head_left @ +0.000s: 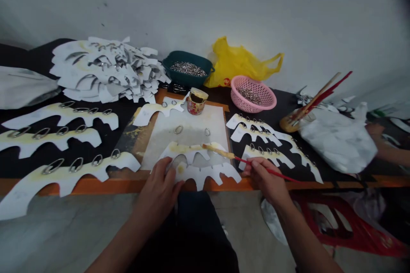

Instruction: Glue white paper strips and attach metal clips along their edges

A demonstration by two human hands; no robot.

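In front of me lies a white scalloped cut-out piece [192,173], with yellowish glue along its upper part. At its left end, my left hand [162,185] has curled fingers and grips the edge. My right hand [264,177] is closed around the thin red handle of a glue brush [224,152]. Its yellow-coated tip touches the glued strip of the piece. Two loose metal rings, the left ring [178,129] and the right ring [207,132], rest on the pale work board [221,115] above. Behind them stands an open glue tin [196,102].
Similar pieces with metal rings lie left [77,166] and right [265,153]. A pile of white pieces [105,70], a green basket [179,57] and a pink basket [269,98] of rings, a yellow bag [237,62] and a brush jar [288,123] stand behind. Another person's arm [390,151] shows right.
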